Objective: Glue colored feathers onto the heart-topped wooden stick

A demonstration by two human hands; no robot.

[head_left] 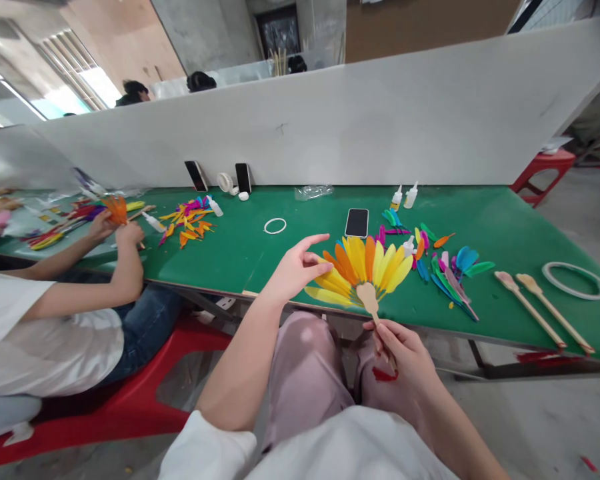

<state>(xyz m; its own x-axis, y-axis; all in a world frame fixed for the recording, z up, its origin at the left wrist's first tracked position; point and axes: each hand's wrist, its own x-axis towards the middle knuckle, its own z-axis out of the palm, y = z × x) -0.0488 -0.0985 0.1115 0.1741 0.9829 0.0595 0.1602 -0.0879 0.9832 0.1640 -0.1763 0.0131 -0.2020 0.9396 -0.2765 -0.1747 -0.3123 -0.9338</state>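
Note:
A fan of yellow and orange feathers (367, 261) spreads from the flat head of a wooden stick (368, 298), above the front edge of the green table. The stick's handle is held in my right hand (405, 347), whose fingers wrap round it below the feathers. My left hand (299, 267) is at the fan's left side, thumb and forefinger apart, close to the outer feathers; whether they touch is unclear. Loose blue, green and pink feathers (457, 273) lie right of the fan.
The green table (300, 250) bears a phone (357, 223), glue bottles (411, 195), two wooden sticks (535, 310) and white rings (576, 280). A white partition (330, 127) stands behind. At the left a person (45, 320) holds orange feathers (116, 209).

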